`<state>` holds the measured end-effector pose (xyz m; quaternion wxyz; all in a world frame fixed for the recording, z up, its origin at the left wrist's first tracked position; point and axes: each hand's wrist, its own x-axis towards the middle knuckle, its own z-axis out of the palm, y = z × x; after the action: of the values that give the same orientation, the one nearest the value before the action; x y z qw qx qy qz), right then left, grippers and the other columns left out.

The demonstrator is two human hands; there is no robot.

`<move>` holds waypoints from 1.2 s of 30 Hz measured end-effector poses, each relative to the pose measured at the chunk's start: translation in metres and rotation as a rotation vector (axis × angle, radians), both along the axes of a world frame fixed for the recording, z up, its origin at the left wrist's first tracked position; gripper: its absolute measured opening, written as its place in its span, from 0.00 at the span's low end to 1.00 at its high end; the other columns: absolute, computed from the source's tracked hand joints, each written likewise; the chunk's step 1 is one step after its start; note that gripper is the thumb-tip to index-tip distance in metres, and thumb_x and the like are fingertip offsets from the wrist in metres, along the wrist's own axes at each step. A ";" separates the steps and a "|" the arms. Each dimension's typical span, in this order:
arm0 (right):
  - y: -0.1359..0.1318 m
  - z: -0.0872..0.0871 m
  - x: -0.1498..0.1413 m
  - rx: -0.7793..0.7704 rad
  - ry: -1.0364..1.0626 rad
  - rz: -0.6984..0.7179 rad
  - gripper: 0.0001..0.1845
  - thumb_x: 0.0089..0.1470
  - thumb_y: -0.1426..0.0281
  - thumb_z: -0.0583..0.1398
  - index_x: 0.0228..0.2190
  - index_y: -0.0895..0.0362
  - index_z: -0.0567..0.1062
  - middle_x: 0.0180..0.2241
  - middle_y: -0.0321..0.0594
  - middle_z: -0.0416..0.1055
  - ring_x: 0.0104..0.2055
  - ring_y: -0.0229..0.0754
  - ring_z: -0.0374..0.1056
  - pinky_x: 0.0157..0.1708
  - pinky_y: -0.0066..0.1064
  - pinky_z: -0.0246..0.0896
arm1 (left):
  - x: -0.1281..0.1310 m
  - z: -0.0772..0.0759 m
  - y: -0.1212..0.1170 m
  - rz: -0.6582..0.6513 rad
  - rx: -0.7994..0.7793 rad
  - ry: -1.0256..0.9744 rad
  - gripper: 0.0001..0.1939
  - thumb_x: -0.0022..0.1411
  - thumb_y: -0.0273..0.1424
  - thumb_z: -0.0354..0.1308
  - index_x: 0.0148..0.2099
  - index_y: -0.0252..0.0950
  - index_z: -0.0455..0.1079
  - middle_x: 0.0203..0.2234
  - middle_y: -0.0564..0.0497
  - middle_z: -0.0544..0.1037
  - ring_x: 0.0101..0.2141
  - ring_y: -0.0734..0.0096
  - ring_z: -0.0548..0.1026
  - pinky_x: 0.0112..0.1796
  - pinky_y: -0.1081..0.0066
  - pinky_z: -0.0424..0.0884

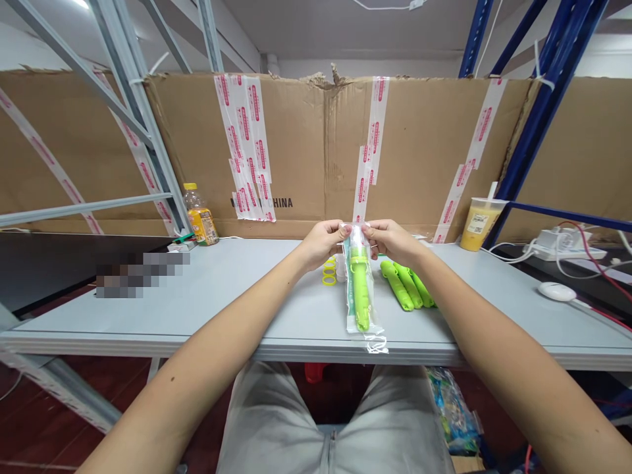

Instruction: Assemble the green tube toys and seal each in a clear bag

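A clear plastic bag (350, 319) hangs upright between my hands, over the front part of the table. Inside it are a long lime-green plastic tube-like piece (362, 289) and a strip of teal along the left side. My left hand (322, 243) pinches the top left corner of the bag between thumb and fingers. On the other top corner, my right hand (394, 242) has the same pinching grip. Several more lime-green pieces (402, 286) lie side by side near my right forearm, which partly covers them. Yellow rings (329, 271) sit behind the bag on the left.
The grey table (207, 289) has a cardboard wall (301, 145) behind it. A juice bottle (201, 220) stands at the back left, a drink cup with a straw (478, 224) at the back right. A white mouse-shaped object (557, 291) and cables lie on the right.
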<state>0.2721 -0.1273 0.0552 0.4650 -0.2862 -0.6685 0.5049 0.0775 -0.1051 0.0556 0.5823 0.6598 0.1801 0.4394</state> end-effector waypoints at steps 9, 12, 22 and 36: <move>-0.007 0.008 0.003 0.062 0.074 0.031 0.22 0.45 0.53 0.71 0.24 0.59 0.75 0.18 0.33 0.63 0.18 0.31 0.57 0.17 0.25 0.53 | 0.003 0.005 -0.008 -0.019 0.030 -0.050 0.24 0.46 0.47 0.72 0.29 0.33 0.68 0.25 0.53 0.72 0.29 0.75 0.72 0.33 0.70 0.72; -0.009 0.009 0.002 0.069 0.087 0.004 0.23 0.43 0.51 0.71 0.22 0.58 0.74 0.16 0.32 0.63 0.17 0.31 0.56 0.16 0.25 0.51 | 0.005 0.006 -0.010 -0.021 0.026 -0.076 0.25 0.46 0.47 0.73 0.27 0.32 0.67 0.24 0.54 0.71 0.27 0.77 0.71 0.32 0.71 0.72; -0.008 0.007 0.000 0.033 0.132 0.056 0.23 0.42 0.52 0.72 0.26 0.58 0.75 0.18 0.31 0.63 0.17 0.30 0.55 0.16 0.25 0.50 | 0.005 0.008 -0.011 -0.038 0.031 -0.101 0.24 0.47 0.46 0.72 0.27 0.32 0.67 0.24 0.53 0.72 0.27 0.76 0.71 0.33 0.70 0.72; 0.001 0.016 0.019 -0.012 0.254 -0.076 0.25 0.46 0.50 0.69 0.22 0.56 0.67 0.20 0.33 0.62 0.19 0.32 0.56 0.16 0.26 0.47 | -0.011 0.015 0.021 0.250 -0.098 -0.459 0.07 0.60 0.30 0.66 0.33 0.32 0.72 0.30 0.50 0.78 0.30 0.78 0.75 0.34 0.75 0.75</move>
<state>0.2912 -0.1266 0.0715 0.5629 -0.2481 -0.5899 0.5231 0.0667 -0.0839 0.0709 0.5805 0.4866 0.1445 0.6367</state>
